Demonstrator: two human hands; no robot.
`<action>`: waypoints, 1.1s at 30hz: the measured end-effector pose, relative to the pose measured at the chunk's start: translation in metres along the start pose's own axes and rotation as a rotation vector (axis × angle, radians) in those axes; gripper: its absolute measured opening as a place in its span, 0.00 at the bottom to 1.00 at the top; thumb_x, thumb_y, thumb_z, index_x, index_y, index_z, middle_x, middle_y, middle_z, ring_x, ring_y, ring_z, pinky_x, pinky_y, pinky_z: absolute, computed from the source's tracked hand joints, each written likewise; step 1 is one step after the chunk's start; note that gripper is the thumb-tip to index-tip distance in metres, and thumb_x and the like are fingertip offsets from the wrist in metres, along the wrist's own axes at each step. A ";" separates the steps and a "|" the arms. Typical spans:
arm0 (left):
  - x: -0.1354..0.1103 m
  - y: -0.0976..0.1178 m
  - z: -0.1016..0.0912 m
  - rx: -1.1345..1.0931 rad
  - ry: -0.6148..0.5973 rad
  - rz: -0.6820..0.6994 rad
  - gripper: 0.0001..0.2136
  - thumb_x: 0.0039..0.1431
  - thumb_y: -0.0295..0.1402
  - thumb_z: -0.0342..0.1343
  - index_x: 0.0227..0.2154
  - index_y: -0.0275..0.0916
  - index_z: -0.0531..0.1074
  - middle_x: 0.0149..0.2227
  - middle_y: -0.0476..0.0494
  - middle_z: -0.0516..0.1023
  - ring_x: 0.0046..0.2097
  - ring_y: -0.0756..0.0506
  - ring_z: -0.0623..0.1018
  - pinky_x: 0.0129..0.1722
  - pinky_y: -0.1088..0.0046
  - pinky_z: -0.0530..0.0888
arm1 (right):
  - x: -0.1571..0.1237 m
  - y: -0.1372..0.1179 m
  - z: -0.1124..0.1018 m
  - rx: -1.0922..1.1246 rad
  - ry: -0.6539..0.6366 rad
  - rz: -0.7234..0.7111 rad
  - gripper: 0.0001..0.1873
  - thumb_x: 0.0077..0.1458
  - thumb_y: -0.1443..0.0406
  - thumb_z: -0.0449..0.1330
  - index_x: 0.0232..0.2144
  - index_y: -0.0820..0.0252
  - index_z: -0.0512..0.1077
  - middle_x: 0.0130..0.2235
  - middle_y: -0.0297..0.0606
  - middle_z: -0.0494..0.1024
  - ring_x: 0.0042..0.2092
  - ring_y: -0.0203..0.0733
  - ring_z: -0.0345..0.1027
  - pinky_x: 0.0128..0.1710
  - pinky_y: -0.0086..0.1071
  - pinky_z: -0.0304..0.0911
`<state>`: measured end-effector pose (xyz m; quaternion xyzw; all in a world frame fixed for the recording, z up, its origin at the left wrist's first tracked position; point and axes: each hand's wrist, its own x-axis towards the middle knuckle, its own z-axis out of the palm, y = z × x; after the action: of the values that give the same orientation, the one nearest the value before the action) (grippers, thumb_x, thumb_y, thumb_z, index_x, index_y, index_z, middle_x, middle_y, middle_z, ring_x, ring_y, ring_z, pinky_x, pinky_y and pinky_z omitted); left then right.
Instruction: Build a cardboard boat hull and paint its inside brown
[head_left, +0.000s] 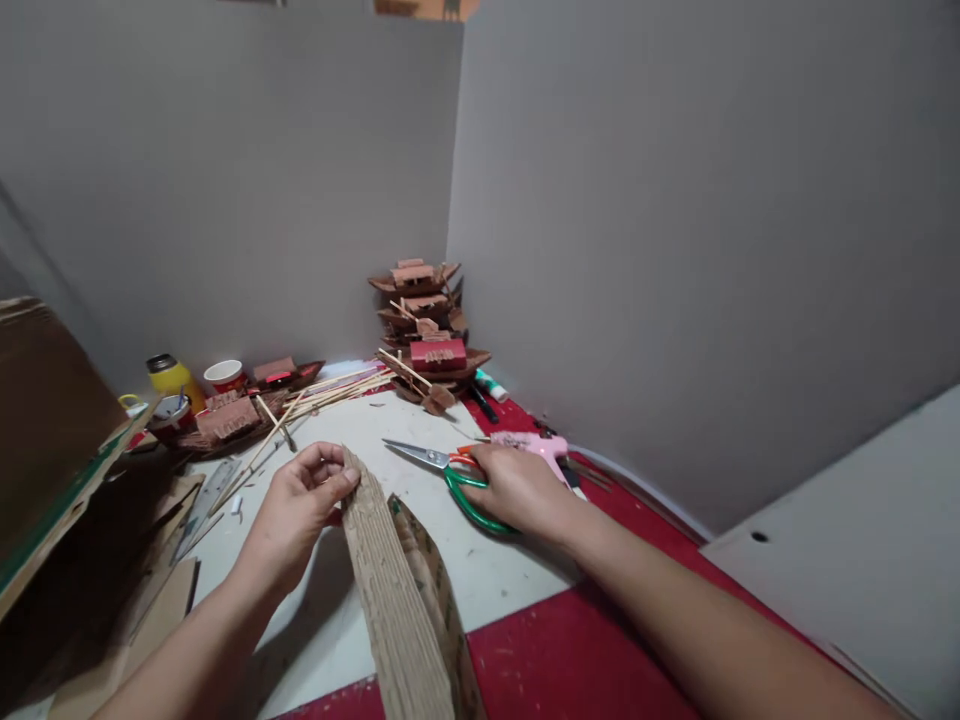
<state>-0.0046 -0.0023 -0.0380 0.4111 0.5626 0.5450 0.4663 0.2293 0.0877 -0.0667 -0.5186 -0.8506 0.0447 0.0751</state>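
Note:
My left hand (304, 505) pinches the top end of a long strip of ribbed, corrugated cardboard (390, 580), thumb in front and fingers curled behind. The strip slants down toward me and leaves the view at the bottom. A second, curved brown cardboard piece (435, 565) shows just behind it. My right hand (521, 490) is closed over the handles of a pair of scissors (437, 459) with green and orange grips. Their blades point left and look shut, low over the white board. Part of the handles is hidden under my fingers. Beyond that hand lies a pink glue gun (551, 447).
Model boats (439, 355) are stacked in the corner, with thin wooden sticks (337, 390) to their left. Another boat (229, 420), paper cups (225, 375) and a yellow bottle (171, 378) stand at left. A cardboard box (56, 430) borders the left; grey panels (660, 200) enclose the table.

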 end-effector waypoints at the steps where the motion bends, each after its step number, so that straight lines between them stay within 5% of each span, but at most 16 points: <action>1: 0.000 -0.003 0.002 0.016 -0.017 -0.019 0.11 0.48 0.36 0.64 0.30 0.40 0.67 0.26 0.55 0.69 0.26 0.53 0.67 0.22 0.80 0.65 | 0.001 0.002 0.001 0.009 -0.010 0.007 0.11 0.52 0.59 0.56 0.32 0.61 0.72 0.35 0.47 0.78 0.36 0.49 0.72 0.31 0.33 0.56; 9: -0.002 -0.016 0.021 0.006 -0.133 -0.107 0.13 0.43 0.33 0.67 0.29 0.36 0.68 0.22 0.54 0.70 0.24 0.55 0.66 0.24 0.81 0.64 | -0.002 -0.001 -0.009 0.136 0.071 -0.050 0.16 0.58 0.57 0.54 0.39 0.64 0.72 0.40 0.48 0.77 0.41 0.48 0.70 0.38 0.35 0.59; 12: -0.005 -0.013 0.025 0.009 -0.099 -0.072 0.12 0.44 0.33 0.67 0.28 0.36 0.69 0.23 0.53 0.71 0.24 0.55 0.67 0.24 0.81 0.65 | -0.011 -0.010 -0.011 0.552 0.097 -0.213 0.14 0.60 0.58 0.53 0.34 0.63 0.73 0.31 0.37 0.76 0.33 0.37 0.68 0.34 0.29 0.59; 16: -0.012 -0.010 0.030 0.032 -0.114 -0.024 0.10 0.46 0.33 0.65 0.28 0.37 0.69 0.22 0.53 0.71 0.24 0.54 0.67 0.24 0.79 0.66 | -0.023 -0.026 -0.004 1.013 -0.086 -0.332 0.12 0.54 0.60 0.59 0.28 0.65 0.73 0.22 0.30 0.69 0.25 0.31 0.61 0.26 0.24 0.57; 22: -0.020 -0.005 0.033 0.077 -0.112 -0.002 0.09 0.49 0.34 0.64 0.30 0.37 0.71 0.25 0.52 0.72 0.27 0.53 0.69 0.27 0.79 0.67 | -0.027 -0.038 0.004 1.339 -0.362 -0.129 0.10 0.48 0.63 0.61 0.23 0.63 0.65 0.16 0.25 0.65 0.17 0.27 0.57 0.16 0.20 0.54; 26: -0.009 0.000 0.021 0.182 -0.037 0.055 0.12 0.54 0.41 0.59 0.36 0.39 0.71 0.35 0.45 0.76 0.34 0.48 0.74 0.32 0.74 0.71 | -0.019 -0.030 -0.008 1.605 -0.289 0.027 0.20 0.40 0.58 0.67 0.30 0.60 0.62 0.14 0.22 0.68 0.15 0.29 0.61 0.13 0.20 0.56; 29: 0.003 -0.004 0.012 0.352 -0.046 0.063 0.13 0.53 0.43 0.59 0.36 0.38 0.70 0.33 0.46 0.74 0.33 0.48 0.73 0.30 0.75 0.70 | -0.018 -0.027 -0.012 1.634 -0.325 0.006 0.20 0.41 0.57 0.67 0.31 0.60 0.62 0.15 0.23 0.69 0.15 0.30 0.62 0.12 0.19 0.55; 33: 0.010 -0.015 0.009 0.422 -0.207 -0.042 0.13 0.52 0.43 0.59 0.31 0.36 0.73 0.28 0.47 0.73 0.30 0.49 0.71 0.28 0.76 0.66 | -0.026 -0.040 0.003 1.407 -0.487 -0.073 0.09 0.50 0.62 0.59 0.26 0.62 0.66 0.16 0.26 0.68 0.16 0.28 0.57 0.15 0.21 0.51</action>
<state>0.0028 0.0090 -0.0537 0.5414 0.6216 0.3607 0.4363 0.2057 0.0459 -0.0657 -0.2949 -0.6302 0.6898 0.2000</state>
